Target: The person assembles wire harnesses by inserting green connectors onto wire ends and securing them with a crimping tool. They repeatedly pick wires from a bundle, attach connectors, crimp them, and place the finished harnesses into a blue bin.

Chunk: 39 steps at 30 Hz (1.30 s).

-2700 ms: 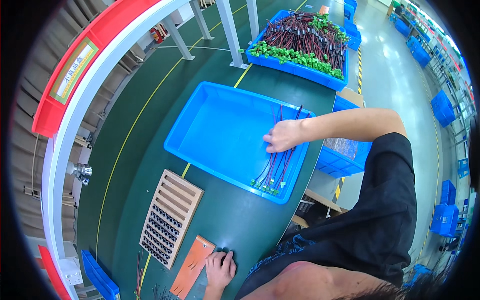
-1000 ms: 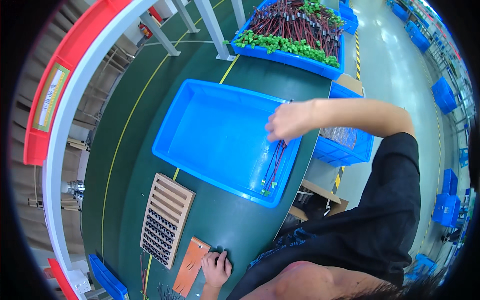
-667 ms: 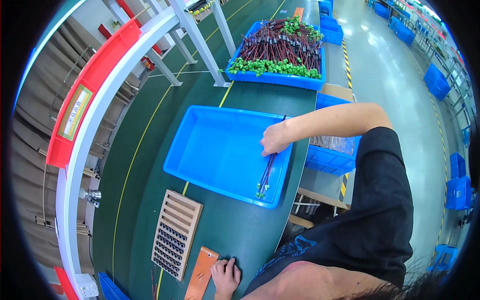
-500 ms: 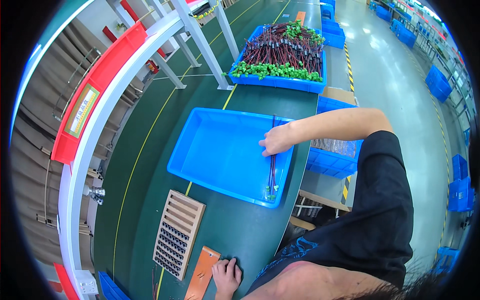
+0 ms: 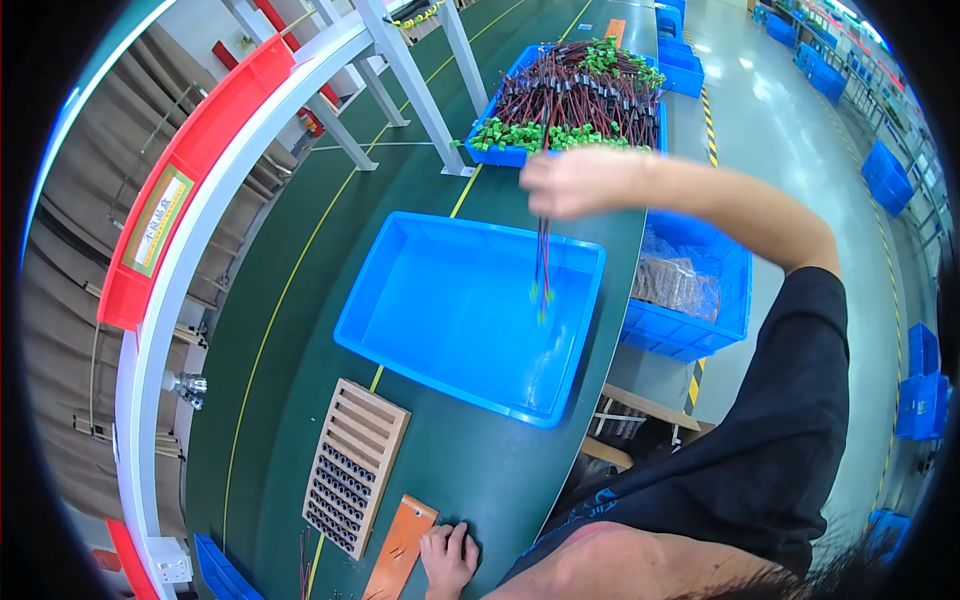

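My right hand (image 5: 568, 182), blurred by motion, is closed round a few thin dark red and black wires (image 5: 543, 262). They hang down over the near blue tray (image 5: 372, 345), with small green ends at the bottom. Beyond my hand stands a second blue tray (image 5: 487, 155), heaped with bundled dark wires (image 5: 580, 95) with green ends. My left hand (image 5: 449, 556) lies on the green table, fingers slightly bent and apart, right beside an orange strip (image 5: 401, 545). Next to the strip is a wooden rack (image 5: 356, 468) with slots, several filled with rows of small black round parts.
On the left a white frame (image 5: 150, 400) carries a red ledge (image 5: 200, 170). A blue bin (image 5: 690, 325) with clear plastic bags stands beyond the table's right edge. More wires (image 5: 305, 570) lie near the front left, by a blue box (image 5: 222, 570).
My right hand has lifted the wires out of the near tray and moved away toward the heaped one. My left hand has stayed nearly where it was.
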### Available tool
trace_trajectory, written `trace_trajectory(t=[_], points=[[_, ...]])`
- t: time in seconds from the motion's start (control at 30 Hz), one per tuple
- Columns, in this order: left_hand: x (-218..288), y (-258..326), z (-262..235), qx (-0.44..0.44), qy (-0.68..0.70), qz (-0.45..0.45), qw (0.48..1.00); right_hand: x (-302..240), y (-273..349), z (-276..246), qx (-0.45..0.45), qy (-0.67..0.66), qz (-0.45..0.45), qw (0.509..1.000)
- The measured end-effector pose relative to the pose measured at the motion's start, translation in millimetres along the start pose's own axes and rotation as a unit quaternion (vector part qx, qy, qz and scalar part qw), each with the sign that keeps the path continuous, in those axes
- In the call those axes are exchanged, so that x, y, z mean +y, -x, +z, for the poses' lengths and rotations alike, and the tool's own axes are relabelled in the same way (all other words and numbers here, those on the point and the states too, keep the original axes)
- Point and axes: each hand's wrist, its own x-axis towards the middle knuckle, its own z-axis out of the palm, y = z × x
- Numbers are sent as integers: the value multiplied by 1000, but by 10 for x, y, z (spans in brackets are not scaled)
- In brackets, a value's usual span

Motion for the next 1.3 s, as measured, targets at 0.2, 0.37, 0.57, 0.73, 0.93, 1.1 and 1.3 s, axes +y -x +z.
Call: trace_trajectory(t=[0.2,0.37,0.57,0.73,0.93,1.1,1.3], points=[[174,-233,-231,-82,56,-34,994,1590,635,291,-75,48,105,991],[199,-266,-299,-93,65,-45,992,2091,842,859,-163,12,103,981],[178,-217,-232,-95,64,-49,992,2340,1076,1546,-195,-29,109,974],[176,-204,-227,-116,62,-54,990,2430,1226,1815,-127,-24,76,989],[180,-198,-230,-125,56,-56,989,2464,1319,1494,-128,26,148,980],[156,-234,-223,-121,55,-47,990,2489,1432,1585,-195,15,176,965],[137,-157,-219,-132,69,-55,987,2466,1456,1840,-222,11,233,947]])
